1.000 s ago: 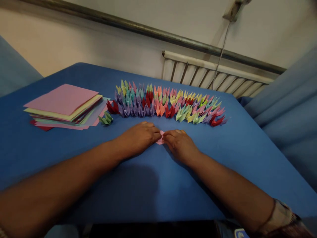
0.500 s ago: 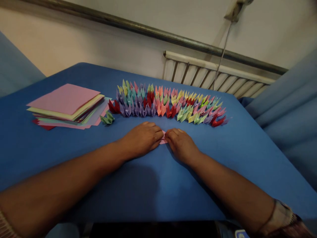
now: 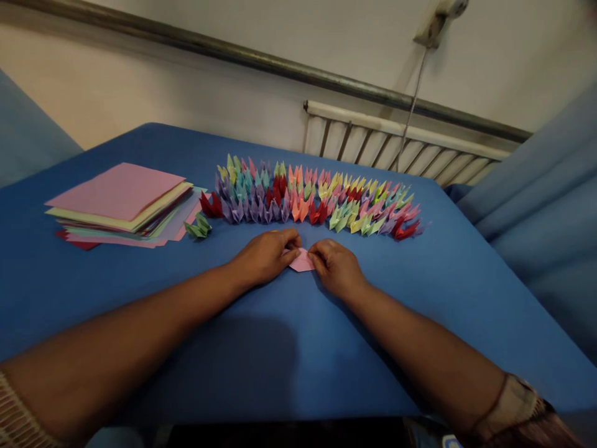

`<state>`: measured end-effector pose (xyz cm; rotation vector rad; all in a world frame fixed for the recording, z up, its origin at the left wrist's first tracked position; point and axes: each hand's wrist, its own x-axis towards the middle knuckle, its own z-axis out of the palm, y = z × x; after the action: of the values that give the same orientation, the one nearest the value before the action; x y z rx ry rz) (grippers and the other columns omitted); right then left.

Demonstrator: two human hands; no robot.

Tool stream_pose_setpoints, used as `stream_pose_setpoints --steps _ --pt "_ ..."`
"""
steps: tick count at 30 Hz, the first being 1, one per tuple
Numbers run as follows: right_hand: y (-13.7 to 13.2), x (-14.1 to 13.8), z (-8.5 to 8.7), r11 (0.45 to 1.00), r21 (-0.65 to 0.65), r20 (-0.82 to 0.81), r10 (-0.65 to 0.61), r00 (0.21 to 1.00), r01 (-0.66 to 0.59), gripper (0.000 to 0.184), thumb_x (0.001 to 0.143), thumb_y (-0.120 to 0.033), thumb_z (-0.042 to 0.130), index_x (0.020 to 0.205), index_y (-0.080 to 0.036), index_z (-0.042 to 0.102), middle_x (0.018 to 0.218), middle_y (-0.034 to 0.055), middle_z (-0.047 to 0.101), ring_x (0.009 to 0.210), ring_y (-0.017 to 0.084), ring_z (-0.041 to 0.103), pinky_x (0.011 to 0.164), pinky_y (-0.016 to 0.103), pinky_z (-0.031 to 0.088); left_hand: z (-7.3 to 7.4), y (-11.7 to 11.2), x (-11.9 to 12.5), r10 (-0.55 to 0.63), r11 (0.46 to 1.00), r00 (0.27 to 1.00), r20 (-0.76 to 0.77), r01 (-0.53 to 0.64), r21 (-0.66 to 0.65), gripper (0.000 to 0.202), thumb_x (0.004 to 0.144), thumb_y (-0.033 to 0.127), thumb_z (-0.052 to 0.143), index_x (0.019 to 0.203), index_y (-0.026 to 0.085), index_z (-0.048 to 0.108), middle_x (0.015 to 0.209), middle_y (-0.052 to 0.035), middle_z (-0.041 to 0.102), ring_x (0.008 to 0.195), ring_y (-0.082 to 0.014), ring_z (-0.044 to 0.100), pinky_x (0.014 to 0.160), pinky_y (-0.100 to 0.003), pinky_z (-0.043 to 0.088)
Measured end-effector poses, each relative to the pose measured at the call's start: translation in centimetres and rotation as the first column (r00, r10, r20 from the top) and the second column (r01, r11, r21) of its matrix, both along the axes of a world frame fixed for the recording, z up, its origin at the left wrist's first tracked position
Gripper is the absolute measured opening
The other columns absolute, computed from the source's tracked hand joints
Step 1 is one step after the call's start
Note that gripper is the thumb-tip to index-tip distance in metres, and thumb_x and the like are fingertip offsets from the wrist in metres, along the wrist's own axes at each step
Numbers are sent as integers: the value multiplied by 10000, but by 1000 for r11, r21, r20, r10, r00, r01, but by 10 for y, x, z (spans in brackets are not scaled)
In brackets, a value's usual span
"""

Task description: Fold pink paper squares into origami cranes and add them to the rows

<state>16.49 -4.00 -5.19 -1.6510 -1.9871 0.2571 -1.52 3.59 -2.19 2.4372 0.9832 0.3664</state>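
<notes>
A small folded pink paper [image 3: 301, 261] lies on the blue table [image 3: 289, 348] between my two hands. My left hand [image 3: 265, 256] pinches its left side with curled fingers. My right hand [image 3: 334, 267] pinches its right side, fingers closed on the edge. Just beyond my hands, rows of several folded paper pieces [image 3: 312, 198] in many colours stand side by side.
A stack of coloured square paper sheets [image 3: 122, 204] lies at the left, a pink sheet on top. A single green folded piece [image 3: 198, 226] sits beside it. A radiator [image 3: 401, 146] and a metal rail run along the wall behind the table. Blue fabric hangs at the right.
My hands went from lying flat over the pink paper to pinching it with curled fingers, so more of the paper shows between them.
</notes>
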Motion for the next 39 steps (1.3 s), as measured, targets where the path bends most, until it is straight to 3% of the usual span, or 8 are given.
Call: stream_pose_setpoints --steps 6,11,19,24,27,32,36,39 --pt "-1 0 4 997 -27 48 -74 996 76 119 928 -247 557 908 -206 667 889 49 635 856 193 580 758 301 426 -2 0 -1 -30 995 999 -41 33 97 95 849 239 548 870 206 634 791 -2 651 753 -181 589 662 -281 404" --pt "-1 0 4 994 -67 27 -82 996 84 133 934 -276 558 967 -203 665 941 53 659 893 191 602 783 296 432 -4 -2 -2 -44 979 995 -84 60 194 120 861 200 530 872 188 649 848 -39 658 837 -207 588 760 -313 431" --pt "5 -10 22 939 -258 78 -215 974 228 224 878 -391 648 1013 -212 644 900 35 694 813 185 625 687 283 407 -4 -1 -5 -47 984 996 -79 60 169 156 876 231 552 966 181 670 947 -55 674 905 -216 599 819 -330 454" --pt "7 -11 28 906 -356 31 -233 972 228 172 833 -362 693 920 -224 638 775 -6 672 730 165 608 615 268 363 -6 -1 -8 -50 985 997 -60 59 163 269 880 247 576 1129 174 647 1096 -73 680 1036 -236 588 921 -361 441" --pt "6 -10 23 930 -322 -40 -201 979 178 105 824 -297 690 826 -214 625 795 -12 653 718 144 586 625 257 374 -8 0 -10 -91 981 995 -30 95 171 289 889 261 573 1159 179 636 1129 -67 684 1058 -235 582 944 -373 435" --pt "4 -8 13 980 -159 -94 -140 986 123 110 787 -222 708 841 -197 615 900 18 630 803 158 579 727 281 419 -10 2 -12 -147 972 989 -11 146 183 283 914 295 553 1170 203 628 1128 -58 685 1028 -235 579 903 -374 439" --pt "1 -10 9 979 -197 -162 -91 983 59 82 822 -202 653 835 -214 573 741 -31 619 667 139 564 629 259 398 -5 2 -13 -171 969 985 -10 170 177 295 908 326 572 1172 206 629 1100 -66 682 1012 -236 579 883 -360 434" --pt "-2 -10 9 985 -171 -206 -63 976 27 148 832 -185 637 958 -219 566 788 -24 651 683 148 590 640 267 411 3 0 -14 -180 975 983 -21 182 129 257 886 315 604 1113 205 653 1029 -58 687 959 -223 589 832 -331 436"
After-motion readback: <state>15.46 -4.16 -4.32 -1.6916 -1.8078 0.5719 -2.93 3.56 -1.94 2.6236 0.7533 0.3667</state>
